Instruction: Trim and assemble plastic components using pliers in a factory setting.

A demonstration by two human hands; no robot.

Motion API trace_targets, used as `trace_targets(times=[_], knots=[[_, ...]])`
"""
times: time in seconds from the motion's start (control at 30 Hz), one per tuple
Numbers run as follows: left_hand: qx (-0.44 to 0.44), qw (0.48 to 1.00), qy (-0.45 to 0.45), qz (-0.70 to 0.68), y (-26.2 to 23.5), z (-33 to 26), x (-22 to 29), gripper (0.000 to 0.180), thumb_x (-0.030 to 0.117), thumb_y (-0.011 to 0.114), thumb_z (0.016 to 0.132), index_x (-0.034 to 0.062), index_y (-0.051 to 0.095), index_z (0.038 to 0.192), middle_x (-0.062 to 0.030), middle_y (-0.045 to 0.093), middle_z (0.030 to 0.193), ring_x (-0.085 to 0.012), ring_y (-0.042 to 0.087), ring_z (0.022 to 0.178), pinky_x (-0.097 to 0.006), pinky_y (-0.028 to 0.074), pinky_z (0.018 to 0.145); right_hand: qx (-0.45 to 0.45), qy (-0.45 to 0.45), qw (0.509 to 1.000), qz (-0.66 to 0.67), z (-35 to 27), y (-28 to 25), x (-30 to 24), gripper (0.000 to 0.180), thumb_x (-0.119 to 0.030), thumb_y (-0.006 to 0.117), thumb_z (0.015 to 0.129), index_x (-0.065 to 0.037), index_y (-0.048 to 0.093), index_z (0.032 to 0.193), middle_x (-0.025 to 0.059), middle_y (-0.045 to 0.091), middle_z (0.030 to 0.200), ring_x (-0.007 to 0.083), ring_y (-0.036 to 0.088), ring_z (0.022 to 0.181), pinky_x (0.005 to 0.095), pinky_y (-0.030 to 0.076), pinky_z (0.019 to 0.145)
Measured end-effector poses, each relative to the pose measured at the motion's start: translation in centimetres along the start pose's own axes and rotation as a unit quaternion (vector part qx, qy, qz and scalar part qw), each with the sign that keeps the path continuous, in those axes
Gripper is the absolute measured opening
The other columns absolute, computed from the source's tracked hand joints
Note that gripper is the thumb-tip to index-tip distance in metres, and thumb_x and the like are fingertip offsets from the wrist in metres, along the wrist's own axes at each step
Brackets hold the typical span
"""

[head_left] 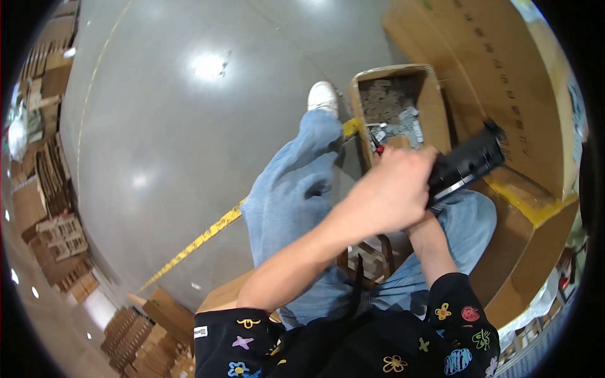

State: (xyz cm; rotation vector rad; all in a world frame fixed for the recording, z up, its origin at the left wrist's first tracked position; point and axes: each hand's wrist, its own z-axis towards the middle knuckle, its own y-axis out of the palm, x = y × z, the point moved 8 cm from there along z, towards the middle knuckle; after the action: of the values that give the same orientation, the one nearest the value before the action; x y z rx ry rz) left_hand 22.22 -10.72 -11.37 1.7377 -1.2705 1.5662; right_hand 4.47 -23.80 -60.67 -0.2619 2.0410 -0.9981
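Both hands on black tool [466, 165]: your left hand [391, 195] wraps its grip, steadying it over lap; right hand hidden beneath, grasp can't tell. Box [435, 101] w/ parts sits close ahead.

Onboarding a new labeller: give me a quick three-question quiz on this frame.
1. True or false: the left hand grips the black tool.
2. Where does the open cardboard box of small grey parts sit? A) on the person's lap B) on the floor past the knees C) on a shelf
3. What colour is the tape line across the grey floor?

Key
1. True; the right hand is hidden behind the left, only its forearm shows.
2. B, next to the white shoe.
3. Yellow.
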Motion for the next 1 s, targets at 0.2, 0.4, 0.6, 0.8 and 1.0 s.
trace_targets(times=[0.2, 0.4, 0.6, 0.8, 1.0], knots=[[0.261, 0.925, -0.099, -0.258, -6.8, -2.5, -2.3, 0.026, 0.009, 0.067, 0.072, -0.0058, 0.061, 0.093, -0.0109, 0.066, 0.084, -0.0165, 0.062, 0.075, -0.031, 0.05, 0.071, -0.07, 0.116, 0.989, -0.065, -3.5, -5.8, -16.7, 0.025, -0.029, 0.062, 0.081, -0.013, 0.061, 0.099, 0.0146, 0.065, 0.1, 0.0347, 0.062, 0.096, 0.0457, 0.049, 0.08], [0.451, 0.811, -0.041, -0.369, -10.1, -4.9, -6.6, 0.033, -0.004, 0.067, 0.077, -0.0044, 0.057, 0.109, -0.0084, 0.063, 0.101, -0.0173, 0.06, 0.089, -0.029, 0.048, 0.081, -0.072, 0.116, 0.988, -0.074, -3.3, -7.8, -17.2, 0.025, -0.025, 0.06, 0.081, -0.013, 0.06, 0.103, 0.0152, 0.065, 0.101, 0.0369, 0.061, 0.097, 0.0462, 0.05, 0.082], [0.474, 0.788, -0.076, -0.384, -12.4, -5.9, -7.4, 0.027, -0.001, 0.062, 0.082, -0.0013, 0.057, 0.109, -0.0069, 0.06, 0.101, -0.0191, 0.059, 0.092, -0.033, 0.048, 0.08, -0.15, 0.161, 0.963, -0.155, -4.0, -4.1, -15.3, 0.028, -0.024, 0.062, 0.08, -0.012, 0.059, 0.105, 0.0156, 0.065, 0.1, 0.0358, 0.062, 0.094, 0.0463, 0.05, 0.079], [0.477, 0.786, -0.091, -0.382, -13.1, -5.1, -6.5, 0.026, 0.001, 0.061, 0.083, 0.0006, 0.057, 0.109, -0.0058, 0.059, 0.098, -0.0183, 0.059, 0.09, -0.033, 0.048, 0.08, -0.16, 0.093, 0.974, -0.133, -3.1, -0.9, -15.8, 0.025, -0.026, 0.064, 0.077, -0.007, 0.063, 0.094, 0.0192, 0.066, 0.091, 0.0362, 0.063, 0.09, 0.0456, 0.052, 0.075], [0.474, 0.775, -0.066, -0.412, -14.4, -6.5, -7.1, 0.028, 0.001, 0.061, 0.084, 0.0011, 0.055, 0.111, -0.0063, 0.059, 0.104, -0.0184, 0.058, 0.095, -0.034, 0.049, 0.081, -0.109, 0.036, 0.982, -0.152, -3.0, -4.4, -16.5, 0.023, -0.024, 0.065, 0.076, -0.004, 0.064, 0.086, 0.0211, 0.065, 0.087, 0.0391, 0.063, 0.085, 0.0476, 0.052, 0.072]])
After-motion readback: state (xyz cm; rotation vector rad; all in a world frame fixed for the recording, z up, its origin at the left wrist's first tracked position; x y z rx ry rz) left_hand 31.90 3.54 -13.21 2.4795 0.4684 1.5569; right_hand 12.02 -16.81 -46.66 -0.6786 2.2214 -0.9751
